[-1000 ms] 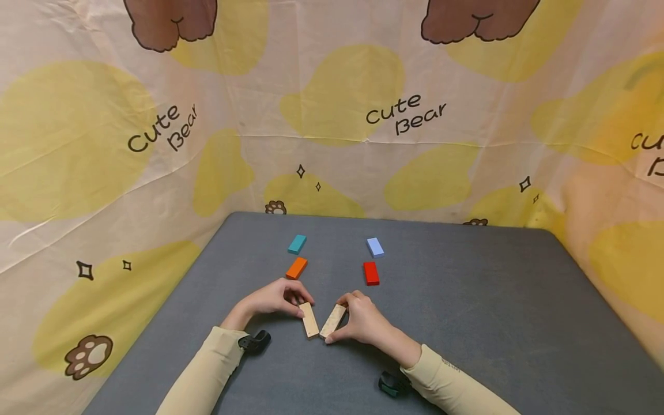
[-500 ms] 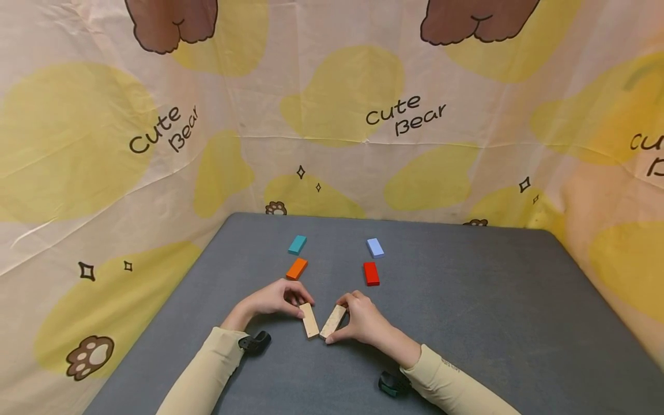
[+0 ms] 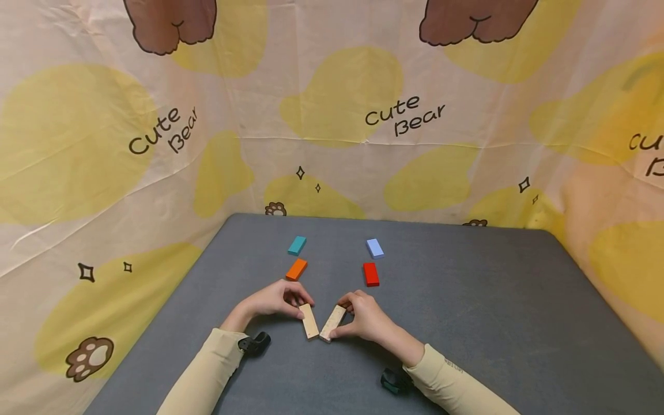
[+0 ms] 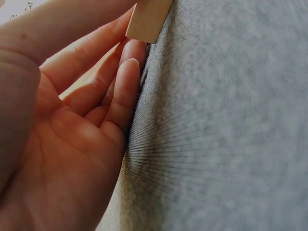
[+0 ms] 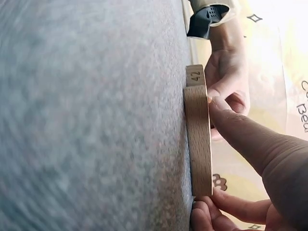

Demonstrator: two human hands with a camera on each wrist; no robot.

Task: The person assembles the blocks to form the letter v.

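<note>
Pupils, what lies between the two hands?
The left wooden block and right wooden block lie between left hand and right hand, as the head view shows.

The left hand (image 4: 70,132) fills the left side, palm showing and fingers bent, its thumb stretching along the top toward a pale wooden block (image 4: 150,21). A finger meets the block's edge; the frame cuts off its upper part. To the right spreads a gray, textured surface (image 4: 231,115), darker near the fingers.
</note>
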